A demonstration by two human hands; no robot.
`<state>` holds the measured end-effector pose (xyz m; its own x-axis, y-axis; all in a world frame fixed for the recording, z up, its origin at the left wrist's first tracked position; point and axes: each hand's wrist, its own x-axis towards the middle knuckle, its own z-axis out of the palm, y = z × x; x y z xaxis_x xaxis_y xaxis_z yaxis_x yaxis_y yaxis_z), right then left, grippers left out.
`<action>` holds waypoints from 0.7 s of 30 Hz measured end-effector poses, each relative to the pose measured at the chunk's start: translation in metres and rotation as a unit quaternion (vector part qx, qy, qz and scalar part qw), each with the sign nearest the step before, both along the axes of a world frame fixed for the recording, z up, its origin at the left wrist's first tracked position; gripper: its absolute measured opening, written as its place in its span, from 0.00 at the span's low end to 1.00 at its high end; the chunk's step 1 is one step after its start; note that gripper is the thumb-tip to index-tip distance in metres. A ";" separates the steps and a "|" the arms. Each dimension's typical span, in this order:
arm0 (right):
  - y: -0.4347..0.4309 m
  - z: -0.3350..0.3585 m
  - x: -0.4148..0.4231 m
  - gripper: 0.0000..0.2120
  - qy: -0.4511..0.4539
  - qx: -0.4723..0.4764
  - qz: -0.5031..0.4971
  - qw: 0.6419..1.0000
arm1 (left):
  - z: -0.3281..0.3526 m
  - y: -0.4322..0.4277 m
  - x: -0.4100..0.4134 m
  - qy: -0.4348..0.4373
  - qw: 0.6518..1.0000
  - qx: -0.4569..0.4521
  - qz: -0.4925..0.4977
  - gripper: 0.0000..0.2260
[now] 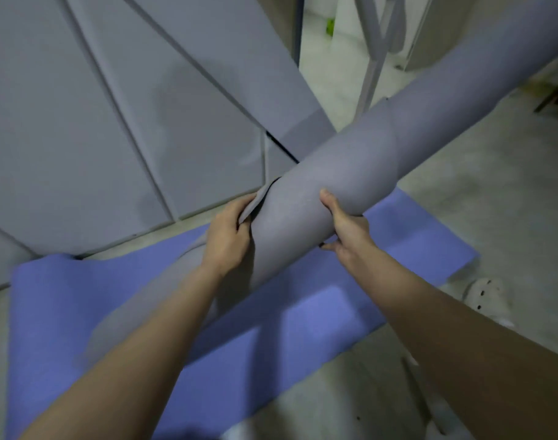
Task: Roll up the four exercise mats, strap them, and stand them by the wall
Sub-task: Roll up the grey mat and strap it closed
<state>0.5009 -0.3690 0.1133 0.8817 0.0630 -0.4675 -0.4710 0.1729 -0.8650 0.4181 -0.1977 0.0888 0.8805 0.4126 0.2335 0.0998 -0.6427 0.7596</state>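
Observation:
A rolled grey mat (pixel 350 166) runs diagonally from lower left to upper right, lifted off the floor. My left hand (pixel 228 233) grips its loose outer flap at the roll's left side. My right hand (pixel 342 227) holds the roll from the right, thumb on top and fingers underneath. Under the roll a blue-purple mat (pixel 287 315) lies flat on the floor. No strap is visible.
Grey padded panels (pixel 96 122) cover the wall at left and back. A white metal stand (pixel 371 68) rises behind the roll. A white perforated shoe (pixel 487 300) sits on the pale floor at right. A dark bar (pixel 414 389) lies at the bottom right.

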 end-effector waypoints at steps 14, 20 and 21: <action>0.031 0.130 -0.056 0.45 -0.314 -0.115 0.122 0.934 | 0.106 -0.013 -0.074 -0.052 0.988 -0.135 0.052 0.25; 0.038 0.112 -0.093 0.47 -0.375 -0.194 0.181 0.888 | 0.104 -0.011 -0.101 0.025 0.965 -0.254 0.064 0.20; 0.038 0.109 -0.097 0.48 -0.379 -0.204 0.198 0.881 | 0.102 -0.012 -0.106 0.034 0.959 -0.274 0.063 0.19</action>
